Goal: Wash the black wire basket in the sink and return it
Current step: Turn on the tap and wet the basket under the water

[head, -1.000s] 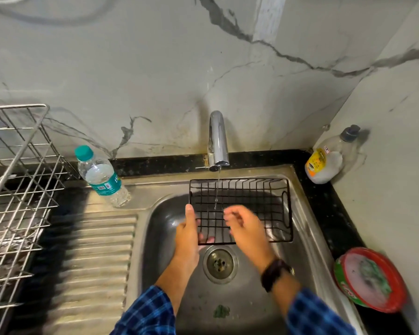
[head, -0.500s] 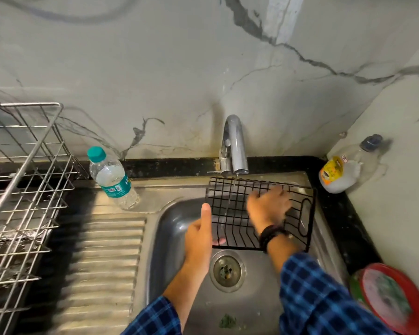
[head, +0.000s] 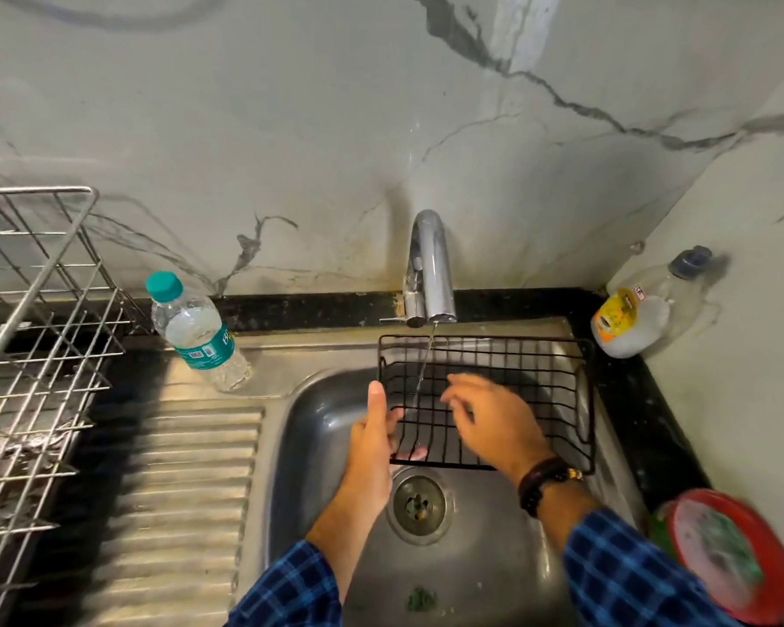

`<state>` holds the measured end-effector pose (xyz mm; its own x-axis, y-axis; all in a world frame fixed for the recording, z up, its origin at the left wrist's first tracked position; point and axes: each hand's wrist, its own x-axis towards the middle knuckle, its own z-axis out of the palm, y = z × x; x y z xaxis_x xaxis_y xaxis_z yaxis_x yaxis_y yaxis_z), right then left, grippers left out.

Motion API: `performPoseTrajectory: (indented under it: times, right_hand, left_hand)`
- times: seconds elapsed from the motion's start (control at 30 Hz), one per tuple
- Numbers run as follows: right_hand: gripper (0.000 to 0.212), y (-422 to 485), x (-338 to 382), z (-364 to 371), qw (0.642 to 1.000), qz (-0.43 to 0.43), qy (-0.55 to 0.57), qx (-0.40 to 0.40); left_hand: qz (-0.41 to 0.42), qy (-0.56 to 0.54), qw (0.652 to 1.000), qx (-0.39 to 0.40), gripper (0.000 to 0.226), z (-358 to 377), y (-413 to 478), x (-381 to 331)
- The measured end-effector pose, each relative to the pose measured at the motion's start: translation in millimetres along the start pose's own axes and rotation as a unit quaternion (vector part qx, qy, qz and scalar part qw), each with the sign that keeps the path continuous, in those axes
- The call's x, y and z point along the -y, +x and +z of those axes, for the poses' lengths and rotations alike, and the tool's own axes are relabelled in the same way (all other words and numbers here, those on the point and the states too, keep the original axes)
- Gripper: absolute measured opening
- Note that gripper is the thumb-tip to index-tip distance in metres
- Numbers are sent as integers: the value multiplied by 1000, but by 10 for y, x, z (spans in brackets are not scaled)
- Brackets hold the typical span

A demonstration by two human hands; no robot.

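Two hands work mid-frame: my left hand [head: 374,438] grips the black wire basket [head: 530,391], thin bars, tilted under the tap [head: 431,269]; my right hand [head: 494,423] lies spread inside.

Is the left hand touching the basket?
Touching. The head view shows the left hand wrapped round the left edge of the basket, thumb up outside the wires and fingertips showing through inside.

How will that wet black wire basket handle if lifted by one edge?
Probably stiff: the black wire basket holds its box shape with only the left hand gripping one side. Likely light for its size, being open grid. Possibly slippery, since water from the tap runs over it.
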<state>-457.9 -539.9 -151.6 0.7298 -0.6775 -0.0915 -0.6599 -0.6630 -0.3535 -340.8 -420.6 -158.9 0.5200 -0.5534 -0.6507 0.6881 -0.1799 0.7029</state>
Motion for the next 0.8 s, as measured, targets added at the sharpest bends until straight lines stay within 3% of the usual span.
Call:
performPoseTrajectory:
  times: [0.1,0.17,0.27,0.33,0.43,0.57,0.67,0.8]
  right_hand:
    - [19,176,65,-156,993,56,-52,-91]
    - [21,266,158,-174,987,99,-100,-80]
    - [40,304,350,-77,989,82,-107,-55]
    - [58,308,435,20,998,51,-32,2]
    - [76,265,399,41,987,37,17,157]
    - [62,55,452,-61,941,50,-66,329]
    - [38,-143,540,-174,932,24,-120,342]
    - [44,-297,440,-288,950,8,-92,299]
  left_hand:
    - [-15,-4,1000,23,72,156,39,16]
    - [-37,-17,999,22,72,229,75,63]
    - [-61,-18,997,54,84,302,52,132]
    - [-62,-6,995,78,84,330,17,164]
    - [-73,-32,993,86,77,322,14,228]
    - [-72,-78,994,31,88,247,71,295]
    - [-35,-84,996,-1,75,213,89,290]
    - [26,-84,996,-17,61,89,107,198]
